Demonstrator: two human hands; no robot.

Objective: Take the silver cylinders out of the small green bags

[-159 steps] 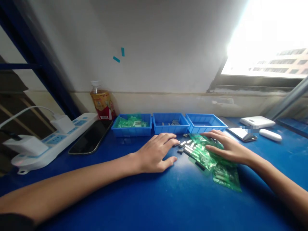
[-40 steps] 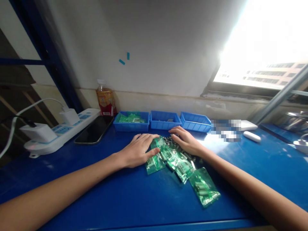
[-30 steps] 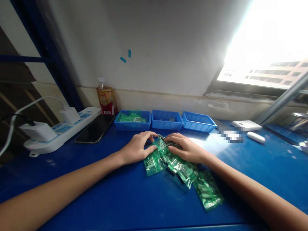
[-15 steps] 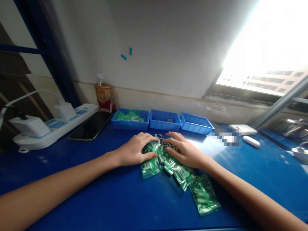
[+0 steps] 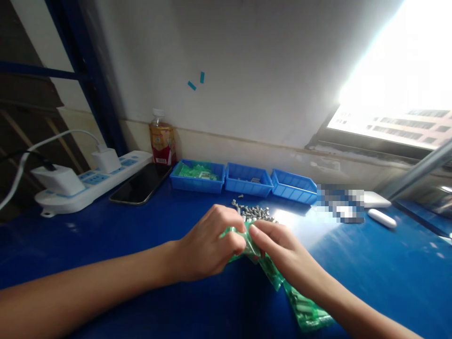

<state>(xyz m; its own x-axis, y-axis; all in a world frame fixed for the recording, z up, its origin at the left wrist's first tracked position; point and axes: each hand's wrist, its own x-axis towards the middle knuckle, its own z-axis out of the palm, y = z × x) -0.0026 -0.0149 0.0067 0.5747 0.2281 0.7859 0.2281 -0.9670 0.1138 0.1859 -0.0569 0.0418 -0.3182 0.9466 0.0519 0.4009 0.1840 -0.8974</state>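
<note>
My left hand [image 5: 219, 242] is closed on a green plastic bag [image 5: 250, 242], its fingers curled into the film. From the other side my right hand [image 5: 278, 245] pinches the same bag between thumb and fingers. What is inside this bag is mostly hidden by my hands. Just beyond them lies a loose pile of small metal screws [image 5: 252, 212] on the blue table. Another green bag [image 5: 309, 310] with long pale pieces inside lies below my right forearm, and a green bag part [image 5: 271, 273] shows between it and my hands.
Behind the screws stand a blue bin [image 5: 197, 183] with green bags, a middle blue bin [image 5: 249, 186] with a few small parts, and a right blue bin [image 5: 294, 190]. A phone [image 5: 141, 183], power strip [image 5: 95, 181] and bottle [image 5: 162, 141] are at left; a white oblong object [image 5: 382, 219] lies right.
My hands have come off the spread pile toward me and closed on a green bag. The screws behind are now uncovered. The view has shifted slightly left.
</note>
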